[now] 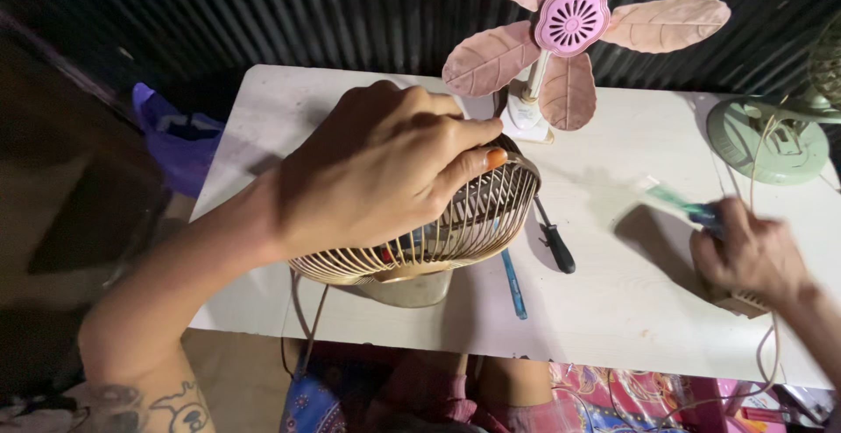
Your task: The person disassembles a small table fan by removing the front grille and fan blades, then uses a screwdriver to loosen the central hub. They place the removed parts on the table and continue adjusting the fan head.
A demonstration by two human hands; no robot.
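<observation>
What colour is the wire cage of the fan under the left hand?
The fan's wire cage is beige-tan, seen in the head view, with the left hand resting on top.
</observation>
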